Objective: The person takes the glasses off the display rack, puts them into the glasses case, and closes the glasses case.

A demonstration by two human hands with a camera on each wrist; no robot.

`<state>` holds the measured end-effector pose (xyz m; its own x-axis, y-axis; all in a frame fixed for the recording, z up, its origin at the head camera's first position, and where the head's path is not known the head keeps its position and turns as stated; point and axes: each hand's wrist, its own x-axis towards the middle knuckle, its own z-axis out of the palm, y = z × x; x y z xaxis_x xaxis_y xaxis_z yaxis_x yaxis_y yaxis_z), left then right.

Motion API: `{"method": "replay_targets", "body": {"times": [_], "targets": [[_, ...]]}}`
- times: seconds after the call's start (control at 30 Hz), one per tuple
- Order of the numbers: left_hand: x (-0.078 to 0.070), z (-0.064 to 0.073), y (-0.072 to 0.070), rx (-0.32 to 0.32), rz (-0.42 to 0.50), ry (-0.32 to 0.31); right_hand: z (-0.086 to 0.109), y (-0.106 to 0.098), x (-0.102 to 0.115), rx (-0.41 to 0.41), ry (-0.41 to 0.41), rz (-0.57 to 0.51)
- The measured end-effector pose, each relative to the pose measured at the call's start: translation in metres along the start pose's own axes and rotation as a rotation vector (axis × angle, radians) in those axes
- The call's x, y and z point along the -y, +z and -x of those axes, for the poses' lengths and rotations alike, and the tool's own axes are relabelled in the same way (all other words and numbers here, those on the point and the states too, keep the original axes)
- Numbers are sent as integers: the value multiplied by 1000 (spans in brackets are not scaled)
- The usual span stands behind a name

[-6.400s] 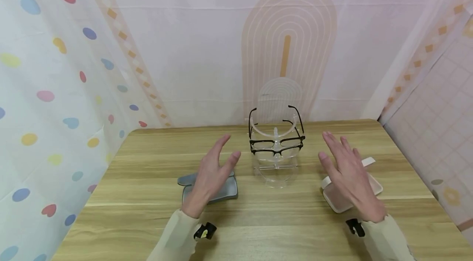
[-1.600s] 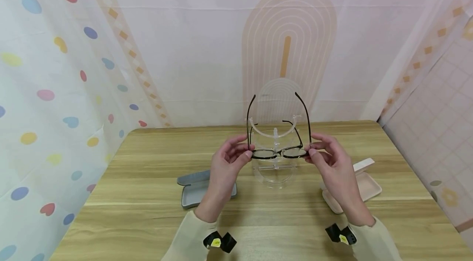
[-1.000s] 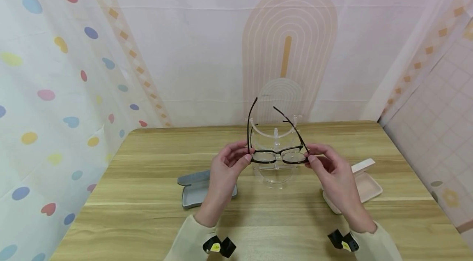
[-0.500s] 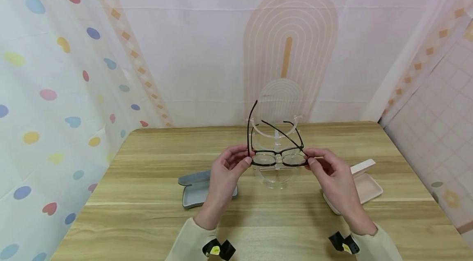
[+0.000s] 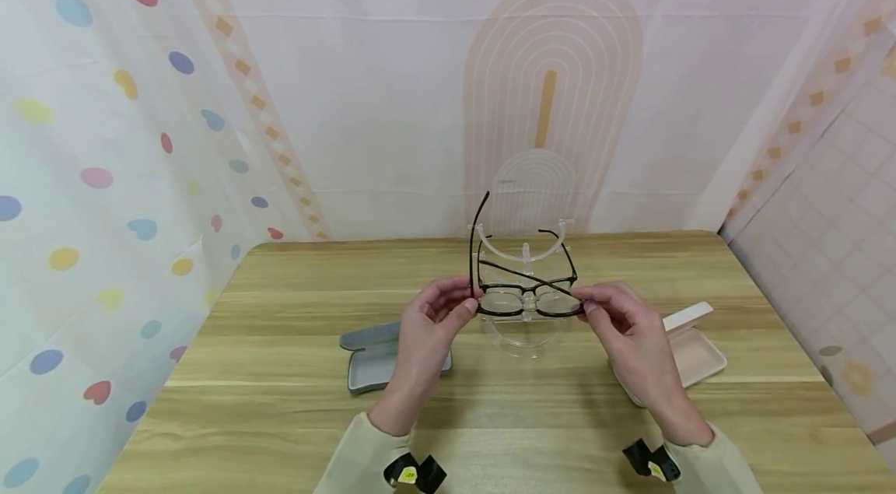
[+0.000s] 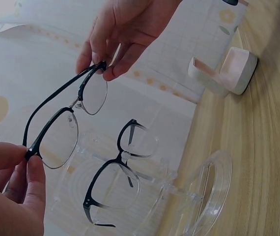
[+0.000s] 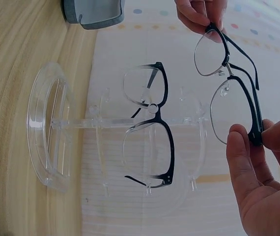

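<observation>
Between my two hands is a pair of black half-rim eyeglasses (image 5: 500, 313), held in front of a clear display stand (image 7: 39, 128). My left hand (image 5: 423, 334) pinches the left end of the frame, where the left temple points straight back. At the right end, my right hand (image 5: 640, 346) pinches the hinge corner between thumb and fingers. The right temple (image 5: 518, 271) lies folded inward, slanting across behind the lenses. A second pair of black-framed glasses (image 7: 171, 142) sits on the stand with both temples extended, apart from the held pair.
An opened grey glasses case (image 5: 367, 377) lies left on the wooden table (image 5: 280, 432), partly behind my left hand. To the right, an opened white case with a pinkish lining (image 5: 696, 354) is partly covered by my right hand. Patterned curtains (image 5: 385, 105) hang behind and beside the table.
Earlier both hands were apart and the two pairs sat on the stand. My hands took one pair off and lowered it slightly; over the last second its right temple swung inward.
</observation>
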<state>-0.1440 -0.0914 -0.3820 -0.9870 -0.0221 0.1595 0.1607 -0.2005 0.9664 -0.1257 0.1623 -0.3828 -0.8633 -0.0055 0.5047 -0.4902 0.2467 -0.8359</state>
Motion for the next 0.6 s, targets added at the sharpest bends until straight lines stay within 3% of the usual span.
{"method": "replay_targets", "body": {"times": [0.6], "targets": [[2,0,1,1,5,-1,0,-1,-1,18,50,71]]}}
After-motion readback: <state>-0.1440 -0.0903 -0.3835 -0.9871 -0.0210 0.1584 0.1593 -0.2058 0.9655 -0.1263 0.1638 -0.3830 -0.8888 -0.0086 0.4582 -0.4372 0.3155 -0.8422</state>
